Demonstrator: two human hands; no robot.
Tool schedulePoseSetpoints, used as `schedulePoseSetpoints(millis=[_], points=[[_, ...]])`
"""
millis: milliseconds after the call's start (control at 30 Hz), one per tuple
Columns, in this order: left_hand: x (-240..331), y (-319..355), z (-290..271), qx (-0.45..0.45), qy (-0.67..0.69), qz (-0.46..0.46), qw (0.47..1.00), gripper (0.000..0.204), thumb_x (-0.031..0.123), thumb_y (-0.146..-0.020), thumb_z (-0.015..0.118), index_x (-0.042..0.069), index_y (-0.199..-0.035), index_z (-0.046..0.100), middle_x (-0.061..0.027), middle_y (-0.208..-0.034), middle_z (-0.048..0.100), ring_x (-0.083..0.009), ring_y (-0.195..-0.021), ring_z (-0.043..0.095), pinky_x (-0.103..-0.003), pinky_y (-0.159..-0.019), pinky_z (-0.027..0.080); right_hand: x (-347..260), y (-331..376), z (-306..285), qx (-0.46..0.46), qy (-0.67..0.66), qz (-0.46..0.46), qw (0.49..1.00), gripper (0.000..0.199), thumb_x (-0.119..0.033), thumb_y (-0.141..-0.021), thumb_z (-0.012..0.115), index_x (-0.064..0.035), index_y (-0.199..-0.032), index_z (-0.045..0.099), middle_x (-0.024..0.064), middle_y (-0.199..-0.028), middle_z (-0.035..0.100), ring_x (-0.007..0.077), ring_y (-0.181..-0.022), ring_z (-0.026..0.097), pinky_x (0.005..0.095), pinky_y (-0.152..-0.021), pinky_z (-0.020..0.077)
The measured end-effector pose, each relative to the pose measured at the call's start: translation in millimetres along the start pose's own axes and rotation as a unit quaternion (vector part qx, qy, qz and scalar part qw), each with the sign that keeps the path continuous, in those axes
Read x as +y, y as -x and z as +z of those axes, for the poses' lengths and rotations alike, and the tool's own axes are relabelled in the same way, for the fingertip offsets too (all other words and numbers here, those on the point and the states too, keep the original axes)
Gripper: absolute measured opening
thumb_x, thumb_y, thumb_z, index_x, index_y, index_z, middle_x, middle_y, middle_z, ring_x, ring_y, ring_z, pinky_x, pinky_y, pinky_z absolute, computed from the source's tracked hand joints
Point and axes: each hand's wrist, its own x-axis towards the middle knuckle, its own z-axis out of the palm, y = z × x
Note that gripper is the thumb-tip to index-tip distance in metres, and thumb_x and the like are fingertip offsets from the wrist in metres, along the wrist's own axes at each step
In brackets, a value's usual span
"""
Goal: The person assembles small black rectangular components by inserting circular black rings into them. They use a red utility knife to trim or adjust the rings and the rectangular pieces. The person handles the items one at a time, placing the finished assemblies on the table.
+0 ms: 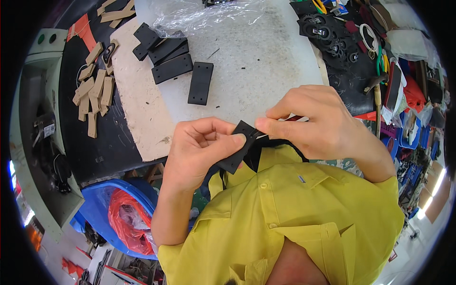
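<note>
Head view shows the left hand (197, 149) pinching a black holed plate (232, 160), seemingly unfinished, the right hand (316, 118) gripping a slim tool (296, 118); other plates (200, 83) far left may be pending.

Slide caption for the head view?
Left hand holds a black plate; right hand grips a slim tool beside it.

The black surface (78, 159) carries a beige board (137, 111) beside a whitish mat (228, 97). Black rectangular plates (172, 68) and clear plastic film (190, 19) lie on the mat, tan strips (97, 83) leftward, black round fittings (319, 31) rightward.
</note>
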Motion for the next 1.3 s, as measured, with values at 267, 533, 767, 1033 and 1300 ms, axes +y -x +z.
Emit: schedulePoseSetpoints(millis=[267, 533, 767, 1033, 1300], points=[[-6, 10, 17, 0.134, -0.393, 0.296, 0.86, 0.009, 0.0, -0.077, 0.066, -0.004, -0.081, 0.059, -0.0081, -0.07, 0.063, -0.0107, -0.058, 0.059, -0.021, -0.054, 0.046, 3, -5, 2, -0.08, -0.223, 0.269, 0.933, 0.017, -0.009, -0.069, 0.066, -0.0036, -0.085, 0.065, 0.0041, -0.07, 0.055, 0.0199, -0.055, 0.054, 0.0306, -0.047, 0.0416], [3, -1, 0, 0.114, -0.032, 0.193, 0.974, 0.009, -0.003, -0.078, 0.066, -0.003, -0.082, 0.058, -0.0068, -0.076, 0.063, -0.0075, -0.066, 0.059, -0.02, -0.06, 0.048, -19, -5, 26, 0.088, -0.036, 0.043, 0.995, 0.022, -0.005, -0.065, 0.069, -0.0058, -0.087, 0.066, 0.0032, -0.07, 0.055, 0.0172, -0.054, 0.054, 0.0289, -0.042, 0.041], [6, -1, 3, 0.068, -0.075, 0.171, 0.98, 0.008, -0.004, -0.077, 0.066, -0.004, -0.082, 0.06, -0.0061, -0.075, 0.064, -0.0061, -0.066, 0.059, -0.019, -0.06, 0.048, -20, -7, 16, 0.0, -0.024, 0.038, 0.999, 0.016, -0.004, -0.065, 0.066, -0.0045, -0.081, 0.064, 0.0036, -0.068, 0.053, 0.0194, -0.054, 0.054, 0.0297, -0.043, 0.0418], [-7, -10, 23, 0.196, -0.026, 0.325, 0.925, 0.006, 0.0, -0.084, 0.059, 0.001, -0.08, 0.054, -0.0135, -0.085, 0.064, -0.0192, -0.078, 0.064, -0.027, -0.07, 0.051, -6, -14, 14, -0.013, -0.295, 0.348, 0.89, 0.024, -0.016, -0.078, 0.07, -0.0007, -0.096, 0.064, -0.001, -0.063, 0.057, 0.0037, -0.053, 0.043, 0.022, -0.046, 0.0362], [-20, -6, 29, 0.16, 0.051, 0.317, 0.933, 0.028, -0.005, -0.076, 0.066, -0.005, -0.102, 0.056, -0.014, -0.103, 0.06, -0.0159, -0.095, 0.056, -0.029, -0.082, 0.046, -17, -24, 29, 0.152, -0.421, 0.432, 0.783, 0.011, -0.01, -0.081, 0.064, -0.0001, -0.086, 0.062, -0.0008, -0.062, 0.057, 0.0048, -0.051, 0.048, 0.0216, -0.045, 0.0374]])
